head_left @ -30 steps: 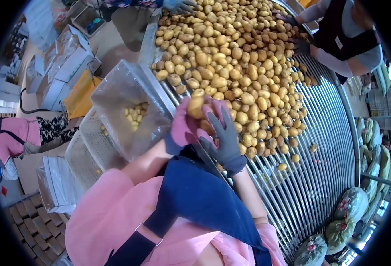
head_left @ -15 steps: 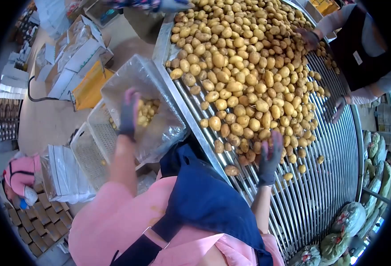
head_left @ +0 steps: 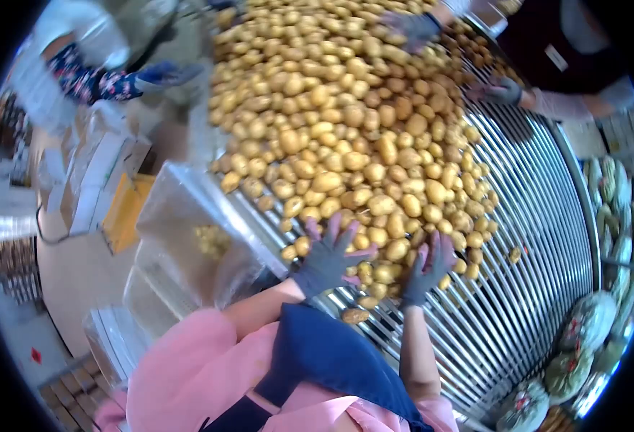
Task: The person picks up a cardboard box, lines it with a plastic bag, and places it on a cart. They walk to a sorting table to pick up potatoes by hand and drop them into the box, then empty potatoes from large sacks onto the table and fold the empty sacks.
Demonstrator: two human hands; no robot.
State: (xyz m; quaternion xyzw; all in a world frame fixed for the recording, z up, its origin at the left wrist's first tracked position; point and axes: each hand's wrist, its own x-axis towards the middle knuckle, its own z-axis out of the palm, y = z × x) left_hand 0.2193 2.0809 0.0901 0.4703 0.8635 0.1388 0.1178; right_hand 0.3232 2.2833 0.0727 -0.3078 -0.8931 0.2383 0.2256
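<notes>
On the metal bars (head_left: pixel 529 302) in front of me, the potatoes (head_left: pixel 326 181) lie heaped directly beyond my fingertips and fill the gap between my two hands. My left hand (head_left: pixel 323 266) is palm down at the near edge of the heap, fingers spread and released, its thumb reaching in toward my right. My right hand (head_left: pixel 425 275) is also unclenched, fingers pointing away from me into the potatoes, thumb on the inner side. I see no potato gripped in either; whether one is tucked under a palm, I cannot tell.

The potatoes between my thumbs are the closest, touching or just beside both hands. Their long axes run every way, with no common direction. One brown potato (head_left: pixel 355 316) sits apart on the near side, short of my fingers and close to my left wrist, so my left hand is the nearer; it lies roughly crosswise to me. The plastic-lined bin (head_left: pixel 179 205) stands to my left, beside the metal edge, and my left hand is nearer to it too.
</notes>
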